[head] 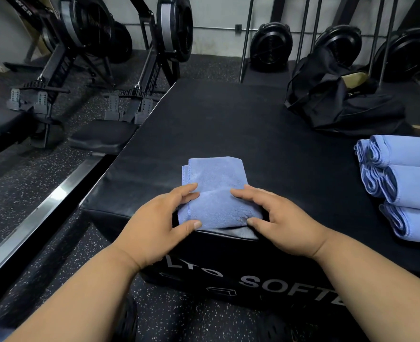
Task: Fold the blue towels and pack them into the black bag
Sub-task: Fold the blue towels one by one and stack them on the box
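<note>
Gym flooring and rowing machines (85, 58) surround a black soft plyo box (228, 134), where a blue towel (216, 191) lies at the near edge. Left hand (159, 218) and right hand (278, 218) each pinch its rolled near end. Roll it evenly away, I judge, keeping the edges aligned. Rolled towels (406, 186) wait right; the black bag (337, 99) sits beyond, unobstructed.

Dim indoor light, soft shadows, wide-angle edge bending, slight overall blur.
</note>
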Tool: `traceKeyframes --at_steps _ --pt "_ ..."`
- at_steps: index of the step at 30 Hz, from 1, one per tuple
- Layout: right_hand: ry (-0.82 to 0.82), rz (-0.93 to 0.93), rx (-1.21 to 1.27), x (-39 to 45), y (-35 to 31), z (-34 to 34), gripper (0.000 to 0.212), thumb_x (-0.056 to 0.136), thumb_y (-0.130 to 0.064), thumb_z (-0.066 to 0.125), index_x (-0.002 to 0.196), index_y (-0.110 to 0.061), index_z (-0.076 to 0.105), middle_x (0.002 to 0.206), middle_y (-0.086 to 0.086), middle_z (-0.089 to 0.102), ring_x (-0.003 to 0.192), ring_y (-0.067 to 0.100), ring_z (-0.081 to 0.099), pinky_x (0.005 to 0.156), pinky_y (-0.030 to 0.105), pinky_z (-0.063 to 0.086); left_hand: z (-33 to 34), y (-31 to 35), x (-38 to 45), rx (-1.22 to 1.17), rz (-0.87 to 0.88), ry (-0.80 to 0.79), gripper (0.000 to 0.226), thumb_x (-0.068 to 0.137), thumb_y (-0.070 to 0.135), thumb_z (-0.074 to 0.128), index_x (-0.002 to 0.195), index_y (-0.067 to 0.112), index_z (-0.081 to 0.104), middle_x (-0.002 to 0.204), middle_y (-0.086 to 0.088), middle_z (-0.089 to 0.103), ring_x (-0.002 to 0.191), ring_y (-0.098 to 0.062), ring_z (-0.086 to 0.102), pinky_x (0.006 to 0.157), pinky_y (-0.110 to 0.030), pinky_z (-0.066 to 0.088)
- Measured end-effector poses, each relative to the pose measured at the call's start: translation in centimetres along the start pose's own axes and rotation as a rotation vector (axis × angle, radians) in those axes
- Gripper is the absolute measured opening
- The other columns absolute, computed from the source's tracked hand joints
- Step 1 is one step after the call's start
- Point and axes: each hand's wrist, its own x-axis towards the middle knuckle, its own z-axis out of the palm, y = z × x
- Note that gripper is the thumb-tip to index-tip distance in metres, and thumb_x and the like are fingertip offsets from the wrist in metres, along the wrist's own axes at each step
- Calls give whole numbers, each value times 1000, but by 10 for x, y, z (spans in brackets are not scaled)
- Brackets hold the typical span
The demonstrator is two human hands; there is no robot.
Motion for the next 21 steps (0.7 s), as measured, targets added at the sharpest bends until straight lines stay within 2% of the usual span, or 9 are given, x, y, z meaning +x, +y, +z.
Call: traceKeyframes --at_steps 4,6,8,12,13,16,17,19,21 --pt "-10 26 -1 -1 0 -4 82 88 5 56 152 -45 47 151 -34 43 147 -16 27 121 11 21 1 -2 1 62 35 -43 97 78 56 79 159 47 27 145 38 50 131 10 44 111 -17 34" --pt "-9 31 -39 -3 -3 -4 87 84 2 58 153 -49 43 145 -38 40 143 -15 31 117 7 23 4 -2 1 83 52 -56 102 74 55 80 161 43 27 146 37 48 131 8 44 113 -19 35" --pt "-3 26 -67 -3 -5 -3 89 83 -5 62 154 -52 38 141 -36 43 139 -9 36 113 7 27 5 -3 2 77 46 -50 103 76 46 85 161 41 27 145 35 50 130 4 46 113 -23 37" --pt "37 35 -56 -4 -7 -3 90 83 -7 66 154 -52 36 141 -34 50 136 -4 40 111 7 28 3 0 0 -19 21 27 78 88 36 78 155 43 38 136 35 59 126 -2 55 107 -29 44" --pt "46 32 -57 -5 -8 -4 91 83 -8 67 155 -53 34 141 -35 51 135 -3 41 110 6 27 3 1 -1 -67 -1 46 72 90 36 76 152 45 40 133 33 62 121 -5 59 104 -30 47" --pt "44 39 -24 -9 -13 -6 95 83 -18 75 155 -59 28 137 -39 52 133 -3 43 109 10 30 3 2 -7 -195 -70 79 59 92 39 73 143 51 47 116 27 68 87 -13 66 88 -35 53" --pt "40 37 -21 -10 -14 -6 96 83 -22 77 154 -60 26 134 -39 53 131 -2 43 110 14 31 3 4 -9 -241 -89 77 55 93 43 71 141 53 49 112 24 69 84 -14 66 88 -37 53" --pt "62 21 -36 -10 -16 -5 95 83 -23 78 154 -61 27 127 -32 57 126 0 45 113 21 33 3 5 -11 -356 -138 82 51 92 52 66 140 55 50 117 10 72 101 -20 69 98 -44 54" --pt "119 33 70 -10 -18 -4 91 85 -17 77 151 -62 34 121 -18 63 118 6 56 111 29 43 4 9 -11 -458 -180 99 48 94 52 65 140 54 50 124 15 71 115 -11 67 105 -41 52"
